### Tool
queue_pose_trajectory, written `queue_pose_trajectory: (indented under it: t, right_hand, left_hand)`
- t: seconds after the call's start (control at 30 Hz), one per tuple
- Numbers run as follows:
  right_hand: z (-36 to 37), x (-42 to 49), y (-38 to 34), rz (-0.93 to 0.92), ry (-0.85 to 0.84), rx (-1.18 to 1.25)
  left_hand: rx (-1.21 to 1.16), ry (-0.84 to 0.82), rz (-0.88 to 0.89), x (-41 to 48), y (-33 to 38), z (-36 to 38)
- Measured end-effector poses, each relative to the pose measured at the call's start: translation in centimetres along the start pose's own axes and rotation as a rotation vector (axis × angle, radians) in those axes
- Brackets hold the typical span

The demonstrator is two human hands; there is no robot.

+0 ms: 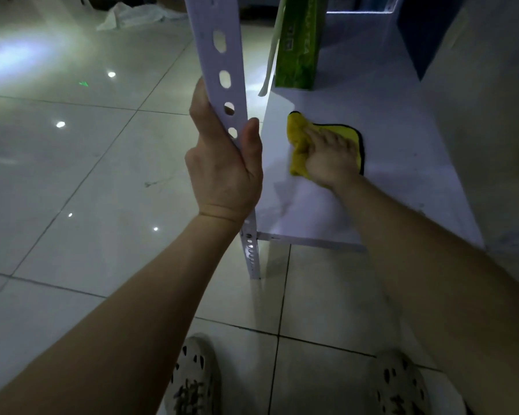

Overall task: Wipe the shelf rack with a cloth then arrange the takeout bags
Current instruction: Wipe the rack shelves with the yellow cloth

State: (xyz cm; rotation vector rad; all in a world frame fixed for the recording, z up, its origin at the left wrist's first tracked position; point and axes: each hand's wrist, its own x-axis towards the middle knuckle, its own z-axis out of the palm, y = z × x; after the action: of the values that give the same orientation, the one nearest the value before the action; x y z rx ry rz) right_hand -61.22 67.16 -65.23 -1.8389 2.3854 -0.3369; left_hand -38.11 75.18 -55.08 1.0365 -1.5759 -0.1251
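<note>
Two bare hands at work, head view, dim light. Left hand [222,163] wrapped around the upright post [222,64] of the shelf rack: thumb on the near face, fingers curled behind and hidden. Post is pale painted metal angle, flat-faced, punched with a row of oval slots; its top is cut off by the frame edge, its foot stands on the floor.

Right hand [331,158] lies palm down, fingers spread flat, pressing the cloth [297,139] onto the lowest shelf board [387,115]. Cloth is yellow, plush, bunched under the palm, with a dark bound edge showing along its far and right sides; much of it is covered by the hand. Board is smooth, matte, pale.

Takeout bag [298,46] stands upright at the far left of the same board, well apart from the cloth: green, glossy paper, flat-sided, with a pale handle strap hanging down its left side. Print unreadable; top cut off.

Floor [72,145] is large glossy tiles with lamp reflections. Perforated pale shoes [192,381] at bottom edge, blurred.
</note>
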Motion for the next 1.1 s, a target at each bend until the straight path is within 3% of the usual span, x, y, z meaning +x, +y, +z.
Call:
queue_pose_trajectory:
  t: [0.17,0.23,0.4,0.53,0.6,0.67,0.73,0.8,0.97,1.1]
  right_hand:
    - [1.0,-10.4,-4.4,-0.312,-0.069,-0.006]
    - [1.1,-12.5,-5.0,-0.348,-0.099,-0.001]
    - [-0.3,-15.7,-0.9,-0.227,-0.101,0.039]
    - [-2.0,-18.7,5.2,0.016,-0.089,0.164]
    - [-3.3,-19.5,8.4,0.131,-0.088,0.166]
    - [-4.6,-19.6,11.2,0.225,-0.104,0.147]
    - [-5.2,-18.9,12.7,0.285,-0.153,0.144]
    - [-5.1,-17.3,12.8,0.339,-0.183,0.138]
    - [-5.2,-11.0,14.2,0.361,-0.173,0.067]
    - [-5.5,-4.5,16.4,0.351,-0.181,0.010]
  left_hand:
    - [0.048,-0.001,-0.008,0.0,0.4,-0.3]
    - [0.085,-0.028,-0.049,0.0,0.4,-0.6]
    - [0.241,-0.063,-0.108,-0.8,1.8,-1.6]
    - [0.180,0.029,-0.275,-3.3,4.5,-2.2]
    - [0.225,0.018,-0.231,-7.2,5.6,-2.4]
    - [0.295,-0.221,-0.058,-11.7,6.2,-2.1]
    - [0.354,-0.576,0.112,-14.8,5.6,-1.1]
    - [0.432,-0.813,0.179,-15.8,4.2,0.2]
    - [0.669,-1.065,0.240,-13.4,-0.6,4.2]
    - [0.672,-1.135,0.293,-12.6,-2.9,5.8]
